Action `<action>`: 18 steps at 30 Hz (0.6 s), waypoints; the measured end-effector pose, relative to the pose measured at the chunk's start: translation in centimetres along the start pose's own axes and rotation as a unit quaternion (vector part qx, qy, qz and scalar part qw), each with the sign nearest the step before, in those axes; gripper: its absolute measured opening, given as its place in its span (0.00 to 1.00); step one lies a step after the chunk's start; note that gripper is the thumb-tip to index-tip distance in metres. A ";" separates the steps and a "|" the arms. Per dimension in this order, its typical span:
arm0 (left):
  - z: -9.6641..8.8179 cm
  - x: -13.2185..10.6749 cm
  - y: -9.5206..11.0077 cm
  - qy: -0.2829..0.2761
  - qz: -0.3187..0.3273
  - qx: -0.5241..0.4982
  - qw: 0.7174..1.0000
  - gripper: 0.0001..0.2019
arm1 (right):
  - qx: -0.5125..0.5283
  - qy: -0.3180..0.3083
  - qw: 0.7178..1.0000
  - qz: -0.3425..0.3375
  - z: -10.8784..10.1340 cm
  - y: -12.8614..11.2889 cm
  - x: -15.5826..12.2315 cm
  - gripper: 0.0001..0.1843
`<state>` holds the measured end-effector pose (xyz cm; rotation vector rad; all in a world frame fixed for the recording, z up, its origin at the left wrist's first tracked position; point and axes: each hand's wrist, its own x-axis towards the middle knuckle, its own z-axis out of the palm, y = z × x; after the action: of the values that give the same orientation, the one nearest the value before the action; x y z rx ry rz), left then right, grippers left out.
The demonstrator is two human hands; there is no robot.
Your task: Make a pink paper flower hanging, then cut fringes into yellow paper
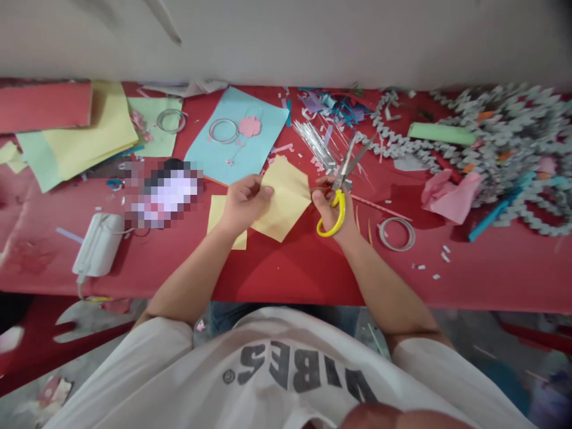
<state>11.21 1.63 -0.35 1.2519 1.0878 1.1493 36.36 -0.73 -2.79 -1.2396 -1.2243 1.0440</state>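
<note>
A red-topped table [286, 277] spans the frame, with paper scraps [342, 110] toward the upper right. At centre, the left hand [246, 204] pinches a creased pale-yellow paper sheet [286, 205]; the right hand [331, 205] grasps yellow-handled metal scissors [341, 208] beside the sheet's corner. Creasing seems done, no cut visible inside the sheet; a flat yellow paper piece [217, 210] lies unfolded below the left wrist.

A red table [290, 277] runs across the frame. On it lie a white power bank [97, 247] at left, a blue sheet [214, 156] at upper centre, a grey ring [397, 248] right of centre, and tangled grey garlands [518, 124] at upper right.
</note>
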 end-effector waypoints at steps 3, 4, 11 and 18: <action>-2.5 1.5 0.2 0.029 0.078 -0.036 0.996 0.18 | 0.023 -0.126 0.991 0.042 -0.5 -0.6 -1.6 0.40; -3.3 2.0 0.2 0.040 0.104 -0.043 0.993 0.20 | 0.028 -0.172 0.983 0.057 -0.8 -0.8 -2.2 0.42; -5.5 3.1 1.3 0.087 0.134 -0.017 0.987 0.28 | -0.017 -0.410 0.908 0.088 -1.2 -2.8 -4.0 0.49; -5.2 2.1 2.2 -0.026 0.047 -0.017 0.998 0.22 | -0.041 -0.409 0.907 0.090 -1.4 -3.8 -3.4 0.51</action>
<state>6.21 4.35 1.73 1.3116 0.9756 1.1947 37.17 -4.57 0.80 -1.0007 -1.8129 1.7654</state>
